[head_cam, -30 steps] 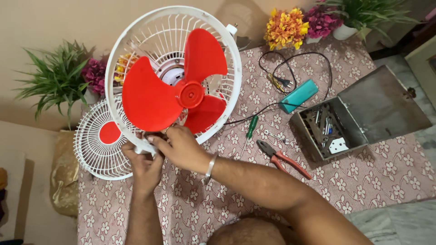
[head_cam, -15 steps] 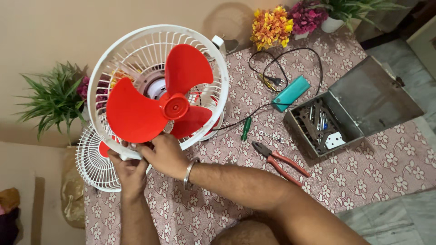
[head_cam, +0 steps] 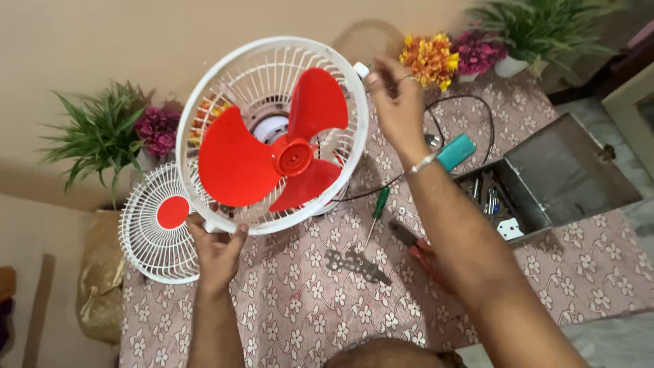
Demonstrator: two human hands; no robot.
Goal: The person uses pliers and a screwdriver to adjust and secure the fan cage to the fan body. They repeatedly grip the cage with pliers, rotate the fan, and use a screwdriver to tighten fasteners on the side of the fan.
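A white table fan (head_cam: 269,65) with a red three-blade propeller (head_cam: 276,153) stands tilted on the table, its front grille off. My left hand (head_cam: 216,249) grips the lower rim of the rear guard. Raised at the fan's upper right edge, my right hand (head_cam: 397,102) has its fingers pinched together near the rim; whether it holds a small part I cannot tell. The removed white front grille (head_cam: 153,235) with a red centre disc lies at the table's left edge, behind my left hand.
On the floral tablecloth (head_cam: 300,320) lie a green-handled screwdriver (head_cam: 376,208), red-handled pliers (head_cam: 419,249) and a flat metal bracket (head_cam: 354,262). An open grey metal toolbox (head_cam: 558,174) sits at the right, a teal box (head_cam: 455,151) and black cable beside it. Potted plants and flowers line the back.
My right hand has left the fan's lower rim and risen to its upper right edge. The left hand still holds the bottom of the guard. The view has shifted.
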